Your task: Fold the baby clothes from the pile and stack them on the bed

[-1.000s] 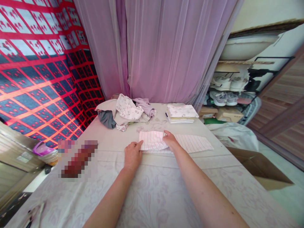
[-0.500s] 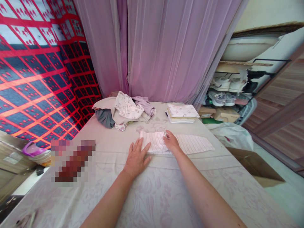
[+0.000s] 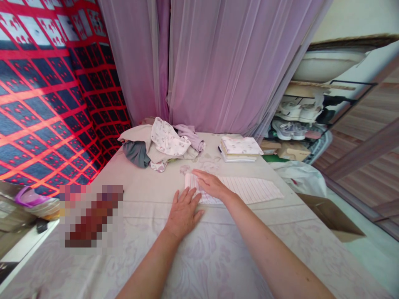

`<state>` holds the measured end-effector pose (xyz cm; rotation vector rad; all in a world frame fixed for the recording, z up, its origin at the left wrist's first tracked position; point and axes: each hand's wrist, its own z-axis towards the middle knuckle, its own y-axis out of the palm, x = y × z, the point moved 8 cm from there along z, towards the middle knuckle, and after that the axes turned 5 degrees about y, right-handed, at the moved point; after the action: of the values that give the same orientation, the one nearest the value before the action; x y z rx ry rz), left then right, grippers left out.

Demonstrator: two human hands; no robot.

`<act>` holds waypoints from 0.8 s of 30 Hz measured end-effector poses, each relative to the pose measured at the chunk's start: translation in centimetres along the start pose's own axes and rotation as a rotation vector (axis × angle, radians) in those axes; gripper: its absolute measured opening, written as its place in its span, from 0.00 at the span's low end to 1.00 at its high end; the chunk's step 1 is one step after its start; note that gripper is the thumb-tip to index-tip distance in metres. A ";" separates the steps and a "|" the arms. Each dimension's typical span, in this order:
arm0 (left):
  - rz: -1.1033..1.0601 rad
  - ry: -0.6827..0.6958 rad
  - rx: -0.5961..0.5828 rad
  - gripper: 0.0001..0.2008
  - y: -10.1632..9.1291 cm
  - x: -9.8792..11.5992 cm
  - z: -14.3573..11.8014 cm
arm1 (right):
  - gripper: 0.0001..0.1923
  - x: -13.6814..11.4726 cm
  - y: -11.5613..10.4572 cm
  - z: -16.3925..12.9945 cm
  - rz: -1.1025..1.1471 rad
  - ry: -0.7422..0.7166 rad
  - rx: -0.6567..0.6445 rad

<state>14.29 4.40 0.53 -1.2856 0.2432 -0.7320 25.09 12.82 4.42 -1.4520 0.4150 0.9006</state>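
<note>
A pink-and-white striped cloth lies flat on the bed, its left end folded over. My right hand lies palm down with fingers spread on that folded left end. Flat on the bedsheet sits my left hand, its fingertips touching the cloth's near left edge. Neither hand grips anything.
A heap of unfolded clothes lies at the far left of the bed, a stack of folded clothes at the far right. Pink curtains hang behind. A shoe rack, a white bag and a cardboard box stand right of the bed.
My right hand slid left across the folded end of the striped cloth. My left hand let go of the cloth's edge and flattened on the sheet.
</note>
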 end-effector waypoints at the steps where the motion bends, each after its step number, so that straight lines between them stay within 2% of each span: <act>1: -0.004 -0.005 -0.005 0.25 0.0 0.0 0.0 | 0.20 -0.1 1.3 0.5 0.023 -0.014 -0.076; 4: -0.020 -0.023 -0.014 0.25 -0.1 0.0 0.0 | 0.18 1.0 3.8 1.5 -0.010 0.044 -0.169; 9: -0.043 -0.043 -0.013 0.24 -0.1 -0.1 -0.1 | 0.18 2.3 4.5 1.5 -0.033 0.062 -0.170; 15: -0.043 -0.037 -0.013 0.25 0.2 -0.2 -0.2 | 0.19 1.9 4.0 1.4 -0.091 0.082 -0.163; 18: -0.033 -0.019 0.001 0.25 0.1 -0.1 -0.2 | 0.19 2.1 2.7 0.4 -0.184 0.072 -0.086; 21: -0.042 -0.018 -0.008 0.24 0.1 0.0 -0.2 | 0.22 3.7 1.3 -1.2 -0.306 0.166 -0.012; 24: -0.041 -0.026 -0.012 0.24 0.1 -0.1 -0.2 | 0.24 5.5 1.0 -2.1 -0.298 0.276 0.005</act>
<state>14.20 4.33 0.33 -1.3142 0.2014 -0.7490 28.36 12.21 -0.57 -1.5896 0.3900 0.4629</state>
